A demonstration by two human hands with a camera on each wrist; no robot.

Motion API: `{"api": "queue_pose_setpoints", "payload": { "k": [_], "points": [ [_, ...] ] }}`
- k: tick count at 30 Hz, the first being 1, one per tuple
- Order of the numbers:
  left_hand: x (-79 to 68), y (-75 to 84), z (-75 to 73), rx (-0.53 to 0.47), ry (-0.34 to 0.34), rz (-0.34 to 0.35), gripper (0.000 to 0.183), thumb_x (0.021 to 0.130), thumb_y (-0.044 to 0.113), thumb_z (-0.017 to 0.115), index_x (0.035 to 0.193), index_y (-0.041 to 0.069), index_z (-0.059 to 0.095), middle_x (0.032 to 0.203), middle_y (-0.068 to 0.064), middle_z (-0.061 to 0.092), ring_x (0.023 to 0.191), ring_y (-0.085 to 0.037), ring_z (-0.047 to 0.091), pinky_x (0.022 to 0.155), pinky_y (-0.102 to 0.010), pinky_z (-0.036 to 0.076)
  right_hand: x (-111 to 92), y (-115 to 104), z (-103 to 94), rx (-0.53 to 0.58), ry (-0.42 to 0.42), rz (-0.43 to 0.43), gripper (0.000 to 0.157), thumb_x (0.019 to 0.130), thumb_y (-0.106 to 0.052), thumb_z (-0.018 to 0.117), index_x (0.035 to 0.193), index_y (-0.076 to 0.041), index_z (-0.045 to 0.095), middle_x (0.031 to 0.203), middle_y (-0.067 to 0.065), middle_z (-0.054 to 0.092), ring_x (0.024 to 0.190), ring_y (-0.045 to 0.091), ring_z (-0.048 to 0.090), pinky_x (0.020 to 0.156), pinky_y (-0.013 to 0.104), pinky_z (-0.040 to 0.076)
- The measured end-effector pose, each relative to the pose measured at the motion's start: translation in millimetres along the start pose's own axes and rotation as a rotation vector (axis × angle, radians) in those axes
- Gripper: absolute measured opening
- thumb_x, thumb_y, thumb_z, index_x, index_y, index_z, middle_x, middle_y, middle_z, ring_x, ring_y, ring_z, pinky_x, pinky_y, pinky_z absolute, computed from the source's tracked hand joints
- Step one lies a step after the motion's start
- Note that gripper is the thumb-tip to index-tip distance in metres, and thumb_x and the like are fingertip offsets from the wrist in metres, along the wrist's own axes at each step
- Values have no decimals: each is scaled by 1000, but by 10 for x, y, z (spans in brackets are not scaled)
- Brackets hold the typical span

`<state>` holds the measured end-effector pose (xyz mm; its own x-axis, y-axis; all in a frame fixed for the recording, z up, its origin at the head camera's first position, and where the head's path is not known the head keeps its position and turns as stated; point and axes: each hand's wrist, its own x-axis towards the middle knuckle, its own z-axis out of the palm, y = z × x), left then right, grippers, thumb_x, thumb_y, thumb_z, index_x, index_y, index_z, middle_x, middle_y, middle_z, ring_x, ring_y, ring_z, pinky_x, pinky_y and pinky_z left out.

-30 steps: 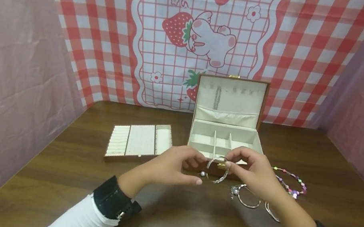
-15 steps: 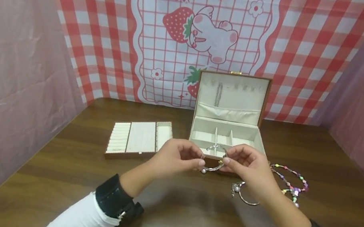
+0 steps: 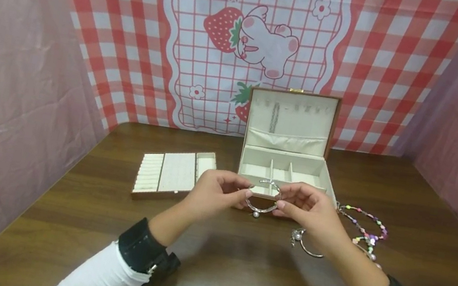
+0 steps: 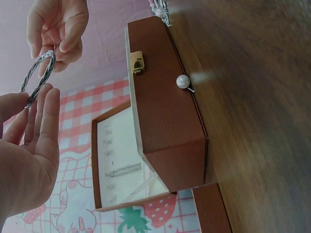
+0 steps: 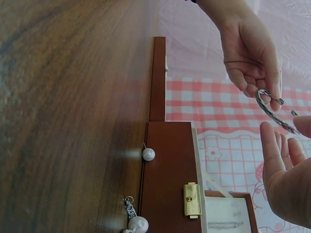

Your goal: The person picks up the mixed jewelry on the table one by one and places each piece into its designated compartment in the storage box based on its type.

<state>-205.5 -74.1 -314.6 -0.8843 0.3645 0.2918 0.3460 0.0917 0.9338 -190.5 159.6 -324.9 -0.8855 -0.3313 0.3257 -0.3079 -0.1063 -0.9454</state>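
Observation:
A twisted silver cuff bangle (image 3: pixel 265 210) is held up in front of the jewellery box (image 3: pixel 305 126), its open gap toward the top. My left hand (image 3: pixel 217 196) pinches its left side between thumb and fingers. On the other side, the thumb and fingertips of my right hand (image 3: pixel 313 210) pinch it too. In the left wrist view the bangle (image 4: pixel 47 73) spans both hands, well above the table. Under it, a pearl stud earring (image 5: pixel 148 154) lies at the foot of the box's brown front.
A ring tray (image 3: pixel 178 172) lies left of the box. Near my right wrist are a thin silver bangle (image 3: pixel 310 253), a pearl piece with chain (image 3: pixel 297 235) and a colourful beaded strand (image 3: pixel 383 234). A silver chain (image 3: pixel 274 118) hangs inside the raised lid.
My left hand has come in from the left and taken hold of the bangle, which only the right hand held before. The bangle has shifted slightly left and turned its gap upward.

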Motion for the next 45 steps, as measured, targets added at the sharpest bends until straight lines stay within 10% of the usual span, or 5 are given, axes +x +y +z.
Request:
{"api": "queue_pose_setpoints", "payload": {
  "k": [15,30,40,45],
  "points": [
    [10,-43,-17,139,-77,82,19,91,6,68,103,-8,70,94,-16,70,68,-31,68,64,-46,58,-11,-31,30,-97,-42,20,29,90,3,65,110,22,55,93,5,70,79,18,68,71,36,59],
    [11,-39,-91,68,-64,-15,25,89,15,71,106,-3,69,84,-13,69,72,-30,68,70,-49,58,1,-41,-7,-108,-4,49,24,90,3,66,109,17,60,90,6,71,77,18,69,70,36,59],
    [96,16,-389,307,20,-83,32,87,29,74,110,7,69,96,-5,68,85,-24,65,69,-39,59,63,-232,-143,-108,73,26,13,89,-1,68,100,-7,72,88,6,70,72,19,68,70,36,59],
    [231,-171,-414,214,41,-214,43,86,24,76,123,7,62,122,-13,61,104,-27,59,75,-35,58,136,-302,-188,-62,108,36,13,89,0,68,98,-9,73,87,5,70,72,18,69,71,34,59]
  ]
}}
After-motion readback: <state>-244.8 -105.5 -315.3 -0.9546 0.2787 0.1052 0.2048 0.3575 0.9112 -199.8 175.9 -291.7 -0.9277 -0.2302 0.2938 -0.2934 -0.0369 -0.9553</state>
